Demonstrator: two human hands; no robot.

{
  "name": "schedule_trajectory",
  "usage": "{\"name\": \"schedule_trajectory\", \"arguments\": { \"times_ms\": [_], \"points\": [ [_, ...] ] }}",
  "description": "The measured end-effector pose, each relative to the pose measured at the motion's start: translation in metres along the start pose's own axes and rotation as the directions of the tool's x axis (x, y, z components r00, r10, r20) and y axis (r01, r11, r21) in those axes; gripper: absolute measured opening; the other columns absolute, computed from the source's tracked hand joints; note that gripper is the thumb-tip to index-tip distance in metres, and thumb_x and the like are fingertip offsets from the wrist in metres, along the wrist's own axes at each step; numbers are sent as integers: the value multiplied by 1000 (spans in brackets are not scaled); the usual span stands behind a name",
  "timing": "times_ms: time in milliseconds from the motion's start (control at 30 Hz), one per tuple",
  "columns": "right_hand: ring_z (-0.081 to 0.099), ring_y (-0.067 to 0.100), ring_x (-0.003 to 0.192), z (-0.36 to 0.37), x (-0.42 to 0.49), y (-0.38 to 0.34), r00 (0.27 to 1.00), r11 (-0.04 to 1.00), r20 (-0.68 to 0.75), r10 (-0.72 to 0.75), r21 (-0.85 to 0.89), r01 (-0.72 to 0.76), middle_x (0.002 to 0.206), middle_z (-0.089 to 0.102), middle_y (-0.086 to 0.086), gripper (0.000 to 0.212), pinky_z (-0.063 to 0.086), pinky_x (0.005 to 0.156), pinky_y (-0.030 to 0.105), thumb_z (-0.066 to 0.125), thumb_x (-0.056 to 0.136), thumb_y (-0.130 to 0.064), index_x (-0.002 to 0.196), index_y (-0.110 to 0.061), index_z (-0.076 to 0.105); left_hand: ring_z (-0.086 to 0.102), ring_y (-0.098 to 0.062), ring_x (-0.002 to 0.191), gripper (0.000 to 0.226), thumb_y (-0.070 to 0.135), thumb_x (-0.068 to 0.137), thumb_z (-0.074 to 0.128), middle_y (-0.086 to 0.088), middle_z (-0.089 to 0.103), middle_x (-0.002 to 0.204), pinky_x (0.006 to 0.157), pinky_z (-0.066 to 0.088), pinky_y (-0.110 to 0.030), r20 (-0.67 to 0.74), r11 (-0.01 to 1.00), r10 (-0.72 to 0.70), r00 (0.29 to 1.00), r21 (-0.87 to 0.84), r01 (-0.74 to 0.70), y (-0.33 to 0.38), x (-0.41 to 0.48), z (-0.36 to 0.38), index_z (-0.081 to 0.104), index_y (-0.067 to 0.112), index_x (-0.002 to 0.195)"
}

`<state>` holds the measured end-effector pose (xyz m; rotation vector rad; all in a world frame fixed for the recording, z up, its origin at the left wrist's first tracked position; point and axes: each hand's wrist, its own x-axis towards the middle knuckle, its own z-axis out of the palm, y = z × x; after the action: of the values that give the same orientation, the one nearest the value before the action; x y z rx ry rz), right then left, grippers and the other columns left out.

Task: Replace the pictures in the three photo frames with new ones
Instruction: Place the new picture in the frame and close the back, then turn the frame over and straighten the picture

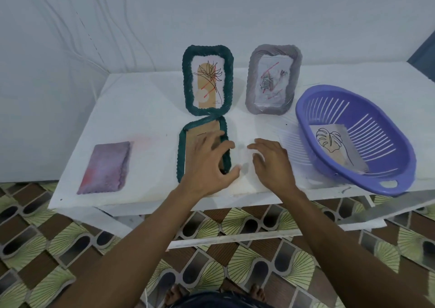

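Observation:
A dark green braided frame [208, 81] stands upright at the back with a flower drawing in it. To its right a grey frame [273, 80] stands with a rose picture. A second green frame [181, 149] lies face down in front, brown backing up. My left hand [207, 164] hovers over its right side, fingers spread. Just right of it, my right hand [270, 164] hangs over the white table [141, 109], fingers curled, holding nothing. A leaf drawing [334, 145] lies in the purple basket [397, 166].
A purple-pink padded rectangle [106, 166] lies at the left on the table. The basket overhangs the table's front right edge. A white wall stands behind the table. Patterned floor tiles [70, 248] and my bare feet show below.

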<state>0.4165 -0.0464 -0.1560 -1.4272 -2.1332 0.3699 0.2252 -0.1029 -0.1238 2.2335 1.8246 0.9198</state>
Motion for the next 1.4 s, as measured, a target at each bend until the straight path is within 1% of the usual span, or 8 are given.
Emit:
{"name": "schedule_trajectory", "arguments": {
  "times_ms": [133, 267, 533, 733, 833, 1000, 1167, 1400],
  "points": [
    [58, 25, 112, -2, 7, -10, 1000, 996, -10, 4, 94, -3, 121, 67, 0, 29, 42, 98, 37, 58, 88, -8, 113, -20, 68, 41, -8, 122, 42, 34, 78, 68, 5, 39, 134, 99, 35, -16, -53, 954, -82, 995, -292, 63, -2, 2, -42, 50, 21, 114],
    [59, 19, 110, 9, 13, -43, 998, 960, 46, -38, 277, 24, 120, 67, -1, 29, 42, 99, 29, 57, 91, -7, 116, -19, 66, 50, -11, 109, 40, 15, 82, 60, 3, 49, 126, 91, 49, -28, -144, 933, -206, 968, -328, 150, -21, -9, -78, 48, 18, 119],
    [59, 0, 88, 30, 17, -101, 972, 877, 236, 11, 465, -123, 113, 63, -9, 30, 40, 70, 0, 60, 93, -25, 123, -31, 59, 52, -3, 115, 44, 2, 88, 49, 9, 58, 128, 100, 41, -18, -156, 770, -519, 841, -512, 380, -53, -42, -92, 58, 22, 127],
    [65, 6, 86, 10, 11, -86, 963, 772, 210, 171, 579, -263, 116, 64, -9, 28, 51, 66, 11, 69, 88, -19, 114, -28, 66, 54, -11, 120, 48, 7, 86, 48, 6, 59, 130, 92, 52, -28, -34, 574, -496, 868, -763, 298, -33, -38, -56, 56, 26, 129],
    [66, 8, 84, -6, 9, -64, 960, 790, 165, 225, 546, -279, 116, 66, -6, 30, 52, 67, 17, 72, 85, -18, 114, -26, 67, 53, -9, 121, 52, 18, 83, 51, 6, 56, 134, 100, 47, -30, 13, 711, -386, 922, -633, 307, -34, -35, -44, 51, 24, 135],
    [65, 8, 77, -10, 11, -42, 979, 912, 124, 162, 360, -196, 118, 64, -1, 34, 48, 66, 7, 74, 83, -18, 116, -23, 66, 45, -20, 128, 59, 46, 88, 46, -2, 51, 139, 110, 35, -45, 65, 984, -150, 987, -86, 155, -53, -37, -27, 39, 26, 143],
    [50, 19, 105, 10, 7, -31, 993, 985, 99, 63, 155, -78, 117, 65, 1, 32, 38, 88, 29, 68, 86, -26, 118, -24, 66, 10, -23, 147, 70, 66, 83, 19, -1, 26, 157, 115, 6, -57, 172, 942, -253, 952, 269, 202, -62, -45, -19, 32, 36, 145],
    [46, 21, 111, 21, 3, -29, 999, 999, 17, 32, -2, -32, 123, 59, -4, 29, 30, 82, 32, 63, 87, -33, 116, -29, 66, 13, -27, 146, 68, 65, 86, 19, -6, 25, 157, 115, 10, -58, 151, 931, -246, 958, 312, 190, -64, -48, -16, 36, 34, 144]
  ]
}}
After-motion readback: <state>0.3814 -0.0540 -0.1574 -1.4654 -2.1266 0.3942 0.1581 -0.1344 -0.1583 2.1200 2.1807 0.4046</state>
